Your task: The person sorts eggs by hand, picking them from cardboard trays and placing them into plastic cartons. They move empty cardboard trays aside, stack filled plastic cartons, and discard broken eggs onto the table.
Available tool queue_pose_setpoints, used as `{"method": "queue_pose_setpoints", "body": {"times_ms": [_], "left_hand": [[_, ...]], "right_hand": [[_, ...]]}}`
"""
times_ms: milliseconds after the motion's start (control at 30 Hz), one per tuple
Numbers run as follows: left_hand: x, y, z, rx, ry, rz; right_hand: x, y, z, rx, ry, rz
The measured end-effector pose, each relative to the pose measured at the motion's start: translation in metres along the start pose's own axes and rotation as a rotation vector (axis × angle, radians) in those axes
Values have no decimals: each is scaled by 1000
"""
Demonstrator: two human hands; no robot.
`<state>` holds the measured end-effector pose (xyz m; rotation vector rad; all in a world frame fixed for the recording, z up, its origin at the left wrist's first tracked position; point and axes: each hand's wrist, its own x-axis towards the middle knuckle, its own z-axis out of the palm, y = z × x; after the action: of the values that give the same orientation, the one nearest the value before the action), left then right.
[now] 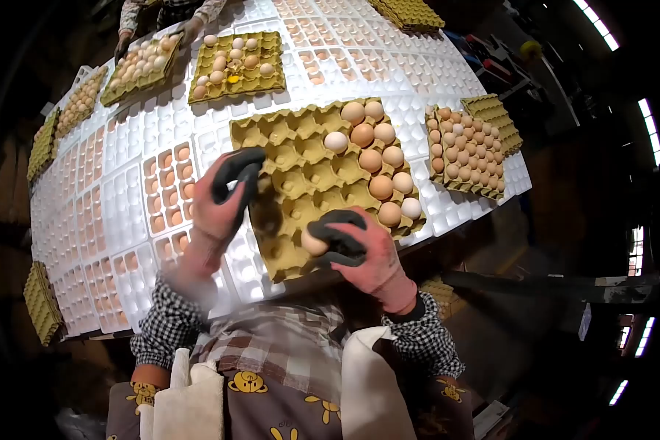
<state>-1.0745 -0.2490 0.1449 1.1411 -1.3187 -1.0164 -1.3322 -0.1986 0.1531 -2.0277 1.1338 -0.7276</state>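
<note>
My right hand (pixel 363 253), in a pink glove with dark fingertips, grips a light brown egg (pixel 313 243) over the near side of a yellow-brown egg tray (pixel 297 180). Eggs fill much of that tray's right side, among them a white egg (pixel 336 141); its left cups hold none. At the tray's left edge is my left hand (pixel 224 194), gloved alike. Its fingers are curled, with a gap between them and the thumb, and no egg shows there.
White plastic trays (pixel 128 198) cover the table, some holding eggs. A full egg tray (pixel 466 150) lies at right, and a partly filled egg tray (pixel 238 66) beyond mine. At the far left, another person's hands (pixel 191 29) hold a tilted tray of eggs (pixel 143 66).
</note>
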Motion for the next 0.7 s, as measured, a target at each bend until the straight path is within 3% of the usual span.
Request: {"method": "queue_pose_setpoints", "body": {"times_ms": [33, 67, 100, 167, 233, 267, 300, 333, 367, 433, 467, 500, 533, 633, 700], "left_hand": [[17, 6, 20, -35, -80, -23], [35, 9, 42, 281, -96, 203], [51, 10, 64, 595, -112, 425], [73, 9, 101, 1260, -317, 273], [83, -5, 100, 1310, -245, 299], [90, -20, 86, 715, -278, 152], [92, -27, 77, 119, -296, -1], [86, -5, 70, 28, -254, -78], [83, 18, 64, -36, -243, -282], [78, 29, 54, -57, -231, -363], [77, 23, 46, -45, -227, -369], [74, 9, 39, 119, -185, -210], [71, -3, 37, 264, -156, -53], [61, 18, 35, 93, -37, -316], [61, 13, 33, -90, 54, -283]], "right_hand": [[-4, 6, -6, 400, 151, 106], [-7, -5, -24, 926, 202, 274], [-16, 18, -27, 1180, 331, 274], [-13, 8, -57, 1523, 392, 302], [-37, 51, -78, 1345, 370, 177], [-44, 53, -93, 811, 385, 137], [-47, 42, -110, 805, 364, 365], [-46, 43, -114, 599, 332, 334], [-43, 48, -117, 390, 298, 297], [-39, 64, -112, 13, 141, 267], [-34, 69, -106, -238, 119, 214], [-31, 72, -100, -495, 97, 174], [-28, 74, -99, -427, 142, 170], [-26, 75, -117, -85, 212, 199], [-31, 80, -125, 523, 286, 445]]}}
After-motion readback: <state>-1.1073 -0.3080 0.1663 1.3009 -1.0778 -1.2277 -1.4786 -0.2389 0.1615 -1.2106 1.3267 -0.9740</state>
